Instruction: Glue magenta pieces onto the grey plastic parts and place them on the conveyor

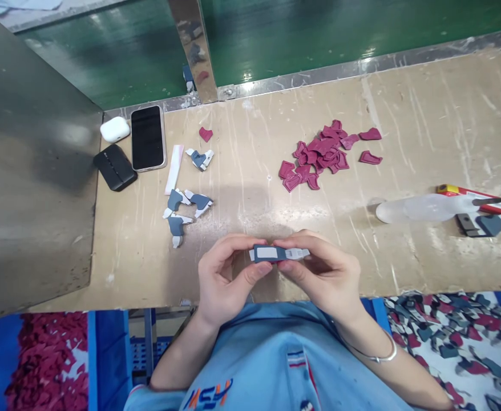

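Observation:
Between my two hands, near the table's front edge, is a small blue-grey and white plastic part (267,253), seen edge-on. My left hand (231,274) pinches its left end with thumb and fingers. The right end is pinched by my right hand (325,271). A sliver of dark red shows under the part by the thumbs. Beyond my hands lies a loose pile of dark red pieces (319,153). Several similar blue-grey and white parts (176,225) lie to the left of my hands, with one small red piece (206,134) farther back.
At the left are a phone (148,138), a white earbud case (115,130), a black box (115,167) and a paper strip (174,169). A translucent bottle (424,209) with a thin nozzle lies right. Blue bins (109,359) below the table hold red pieces and mixed parts. A metal wall (36,154) stands left.

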Demonstrator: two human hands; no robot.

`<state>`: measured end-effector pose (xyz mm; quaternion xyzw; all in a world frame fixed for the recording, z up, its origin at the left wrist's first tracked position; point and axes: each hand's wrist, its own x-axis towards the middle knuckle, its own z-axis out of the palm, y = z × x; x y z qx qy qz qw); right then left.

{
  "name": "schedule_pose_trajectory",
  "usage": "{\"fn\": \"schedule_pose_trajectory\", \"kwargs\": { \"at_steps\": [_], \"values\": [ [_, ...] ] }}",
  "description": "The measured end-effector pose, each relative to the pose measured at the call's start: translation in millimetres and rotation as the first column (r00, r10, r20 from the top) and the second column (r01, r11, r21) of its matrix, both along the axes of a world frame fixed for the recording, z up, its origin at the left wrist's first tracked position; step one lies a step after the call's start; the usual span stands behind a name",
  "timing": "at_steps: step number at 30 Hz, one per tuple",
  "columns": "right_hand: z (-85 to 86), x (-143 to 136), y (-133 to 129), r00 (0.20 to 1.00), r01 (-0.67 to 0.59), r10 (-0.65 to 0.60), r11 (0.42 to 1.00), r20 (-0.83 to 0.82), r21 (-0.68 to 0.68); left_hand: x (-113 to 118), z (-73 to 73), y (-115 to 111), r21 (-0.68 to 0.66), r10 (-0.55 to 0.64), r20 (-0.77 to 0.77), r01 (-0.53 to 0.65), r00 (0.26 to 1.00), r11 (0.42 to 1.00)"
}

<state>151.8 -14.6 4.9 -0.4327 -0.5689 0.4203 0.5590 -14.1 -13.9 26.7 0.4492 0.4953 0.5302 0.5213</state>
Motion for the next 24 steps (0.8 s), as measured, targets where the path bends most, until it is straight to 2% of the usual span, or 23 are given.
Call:
{"fn": "schedule_pose_trajectory", "kwargs": {
  "at_steps": [2, 5, 7, 8, 10, 12, 14, 16, 19, 22, 24],
  "values": [
    [-0.9, -0.6, 0.1, 1.0, 0.008, -0.008, 1.0, 0.007, -0.019, -0.5, 0.0, 1.3, -0.063, -0.032, 0.04, 0.035, 0.999, 0.997],
    [-2.1, -0.6, -0.5, 0.999, 0.044, -0.046, 0.996, -0.023, -0.081, -5.6, -2.5, 2.4, -0.195, -0.152, 0.116, 0.172, 0.982, 0.966],
    [-3.0, -0.5, -1.6, 0.993, 0.067, -0.082, 0.984, -0.081, -0.167, -10.4, -7.0, 0.9, -0.164, -0.226, 0.09, 0.238, 0.97, 0.957],
    [-3.1, -0.5, -2.2, 0.989, 0.071, -0.097, 0.973, -0.109, -0.221, -12.6, -9.8, -0.3, -0.089, -0.244, 0.019, 0.245, 0.97, 0.965],
    [-2.4, -0.6, -3.1, 0.983, 0.055, -0.108, 0.945, -0.15, -0.321, -15.4, -15.1, -2.5, 0.179, -0.192, -0.235, 0.236, 0.953, 0.955],
    [0.0, -0.8, -3.1, 0.979, 0.018, -0.093, 0.927, -0.182, -0.375, -16.1, -18.1, -3.0, 0.445, -0.007, -0.49, 0.257, 0.872, 0.858],
    [3.2, -0.9, -2.5, 0.976, -0.022, -0.064, 0.924, -0.21, -0.382, -15.4, -17.7, -1.2, 0.579, 0.139, -0.597, 0.305, 0.79, 0.756],
    [5.6, -0.4, -1.9, 0.974, -0.057, -0.028, 0.93, -0.224, -0.362, -14.3, -14.8, 1.5, 0.596, 0.154, -0.615, 0.329, 0.773, 0.732],
    [4.7, 2.1, -1.4, 0.982, -0.077, 0.022, 0.953, -0.188, -0.293, -13.9, -10.0, 4.0, 0.571, 0.104, -0.579, 0.312, 0.809, 0.759],
    [-1.1, 5.8, 0.2, 0.994, -0.059, 0.051, 0.994, -0.093, -0.087, -14.5, -8.0, 3.7, 0.557, 0.071, -0.531, 0.284, 0.845, 0.78],
    [-5.4, 8.0, 2.1, 0.995, -0.092, 0.095, 0.992, -0.034, 0.081, -14.7, -8.0, 3.1, 0.562, 0.061, -0.513, 0.281, 0.856, 0.778]
  ]
}}
